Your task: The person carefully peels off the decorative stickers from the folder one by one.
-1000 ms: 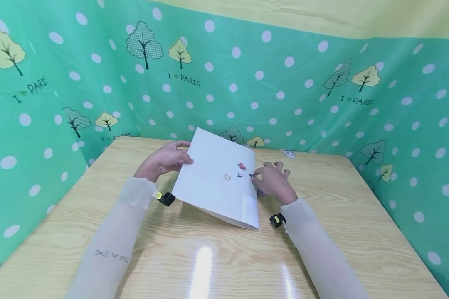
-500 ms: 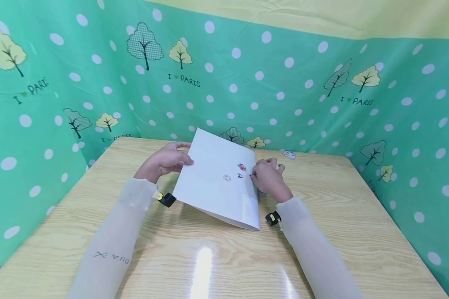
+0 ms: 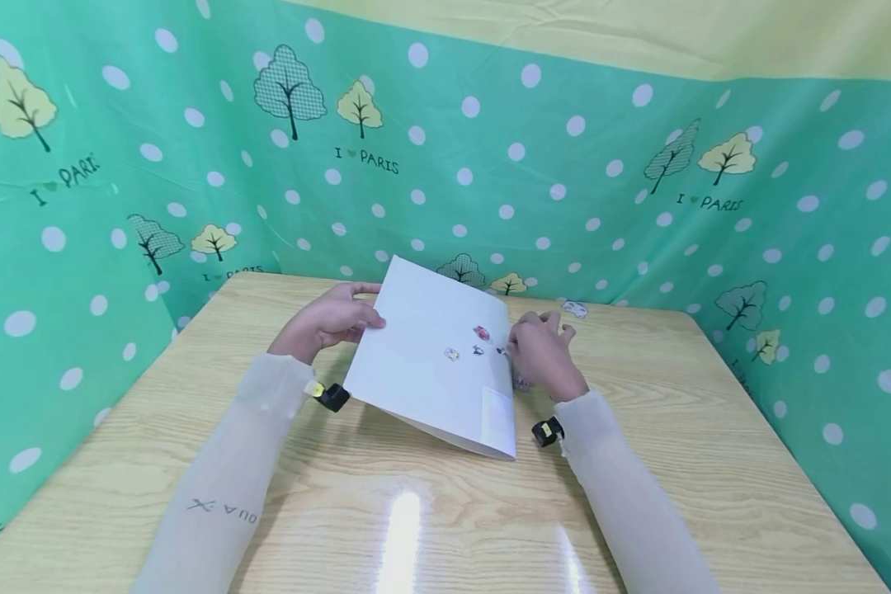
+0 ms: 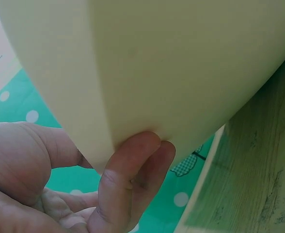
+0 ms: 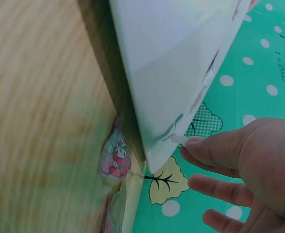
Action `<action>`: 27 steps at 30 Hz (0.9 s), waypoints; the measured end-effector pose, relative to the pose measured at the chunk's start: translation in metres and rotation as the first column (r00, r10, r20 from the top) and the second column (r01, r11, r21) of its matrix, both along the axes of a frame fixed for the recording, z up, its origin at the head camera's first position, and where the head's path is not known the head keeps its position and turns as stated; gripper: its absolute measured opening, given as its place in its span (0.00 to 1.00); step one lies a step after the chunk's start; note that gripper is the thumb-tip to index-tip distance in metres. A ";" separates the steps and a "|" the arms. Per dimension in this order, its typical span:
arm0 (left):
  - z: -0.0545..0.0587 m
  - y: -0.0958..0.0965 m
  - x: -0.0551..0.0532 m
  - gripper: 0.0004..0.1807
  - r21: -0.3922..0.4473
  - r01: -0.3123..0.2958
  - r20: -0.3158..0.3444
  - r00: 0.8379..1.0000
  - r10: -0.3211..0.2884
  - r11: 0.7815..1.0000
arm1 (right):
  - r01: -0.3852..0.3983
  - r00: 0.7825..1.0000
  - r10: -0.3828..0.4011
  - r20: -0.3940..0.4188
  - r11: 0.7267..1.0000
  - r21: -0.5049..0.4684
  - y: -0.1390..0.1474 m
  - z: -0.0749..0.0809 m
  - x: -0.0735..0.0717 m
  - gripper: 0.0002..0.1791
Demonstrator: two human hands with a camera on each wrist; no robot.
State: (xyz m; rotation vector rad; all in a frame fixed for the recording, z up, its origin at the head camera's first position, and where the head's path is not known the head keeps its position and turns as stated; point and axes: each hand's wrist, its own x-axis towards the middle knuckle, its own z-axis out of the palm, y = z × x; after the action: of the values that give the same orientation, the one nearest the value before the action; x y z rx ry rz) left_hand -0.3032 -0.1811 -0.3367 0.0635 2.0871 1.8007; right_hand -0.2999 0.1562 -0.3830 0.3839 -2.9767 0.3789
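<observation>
A white folder (image 3: 423, 355) stands tilted over the table, its lower right corner close to the wood. My left hand (image 3: 334, 318) grips its left edge, thumb on the front; in the left wrist view, curled fingers (image 4: 128, 170) press its pale underside. Several small stickers, among them a red one (image 3: 482, 332) and a yellowish one (image 3: 451, 354), show on its front. At the right edge my right hand (image 3: 544, 355) pinches the white end of a small sticker (image 5: 177, 139) between thumb and forefinger, its other fingers apart. That sticker overlaps the folder's surface.
A pink character sticker (image 5: 116, 158) lies on the wooden table (image 3: 676, 429) beside the folder's right edge. Farther back rests a pale cutout sticker (image 3: 574, 308). Green dotted cloth (image 3: 564, 148) hangs behind and at both sides.
My right hand moved in to the small sticker at the folder's right edge, its fingers drawing together, then shifted slightly right. My left hand and the folder have stayed nearly still.
</observation>
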 end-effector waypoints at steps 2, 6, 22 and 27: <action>0.000 0.000 0.000 0.44 -0.002 0.002 -0.003 1.000 -0.002 1.000 | 0.006 1.000 -0.005 0.001 1.000 -0.015 0.002 0.000 -0.001 0.08; 0.000 0.000 -0.001 0.44 -0.003 0.001 -0.003 1.000 -0.001 1.000 | 0.009 1.000 -0.009 0.018 1.000 -0.026 0.004 0.001 -0.003 0.08; 0.000 -0.001 0.000 0.44 -0.003 0.001 -0.001 1.000 -0.001 1.000 | 0.062 0.998 -0.062 0.016 0.998 -0.023 0.010 0.009 -0.002 0.10; 0.000 -0.001 0.000 0.44 -0.005 0.000 0.002 1.000 0.000 1.000 | 0.080 0.996 -0.081 0.036 0.996 0.035 0.015 0.009 -0.003 0.12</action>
State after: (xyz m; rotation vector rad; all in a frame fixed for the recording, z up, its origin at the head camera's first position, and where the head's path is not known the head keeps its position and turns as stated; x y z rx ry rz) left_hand -0.3029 -0.1817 -0.3367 0.0611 2.0900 1.7948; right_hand -0.3032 0.1714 -0.3744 0.2623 -3.0264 0.3324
